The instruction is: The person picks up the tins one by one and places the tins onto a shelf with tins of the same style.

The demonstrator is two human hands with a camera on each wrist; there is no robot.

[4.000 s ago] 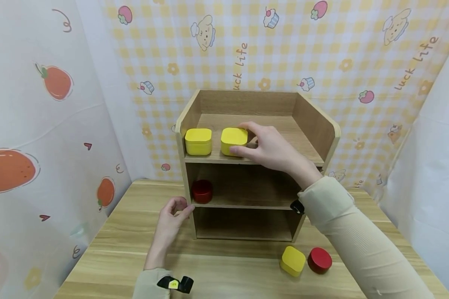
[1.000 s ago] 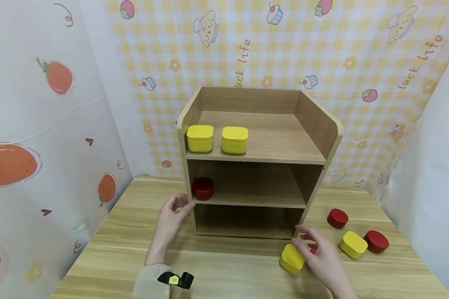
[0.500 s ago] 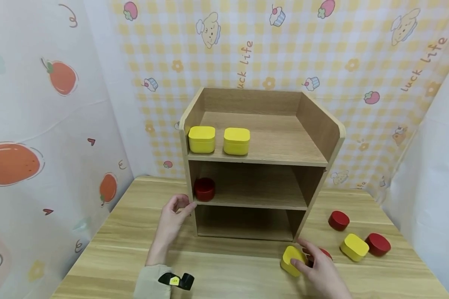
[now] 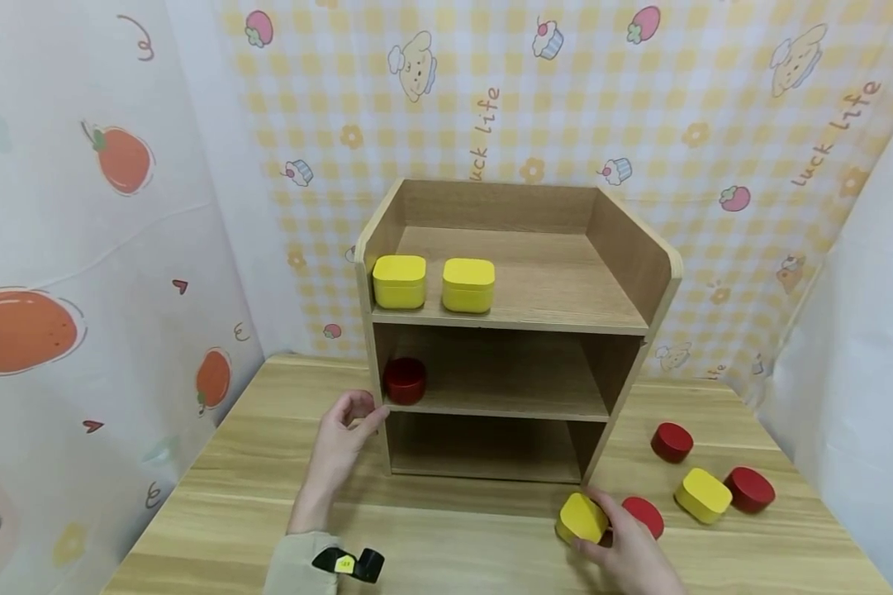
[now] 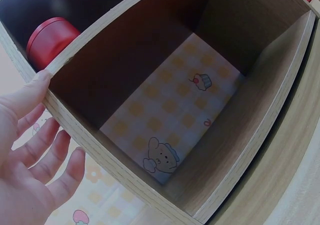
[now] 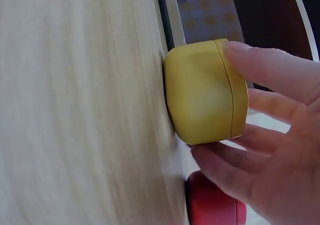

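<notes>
My right hand (image 4: pixel 632 549) holds a yellow rounded-square box (image 4: pixel 582 520) low on the table, in front of the wooden shelf's right end. In the right wrist view the thumb lies on the lid edge of this yellow box (image 6: pixel 202 92) and the fingers reach round its other side. My left hand (image 4: pixel 344 426) is at the wooden shelf (image 4: pixel 491 321), its thumb touching the front edge of the left side panel, fingers loosely bent outside it. Two yellow boxes (image 4: pixel 399 283) stand on the top level at left. On the middle level at left sits a round red box (image 4: pixel 405 381).
Right of the held box lies a red round box (image 4: pixel 643 516), partly behind my right hand. Farther right on the table (image 4: pixel 446 549) are another yellow box (image 4: pixel 703 495) and two red round boxes (image 4: pixel 750 489). A checked patterned cloth (image 4: pixel 535 99) hangs behind the shelf.
My right hand let go of the second yellow box on the top level and came down to the table, where it now grips another yellow box. My left hand stays at the side panel.
</notes>
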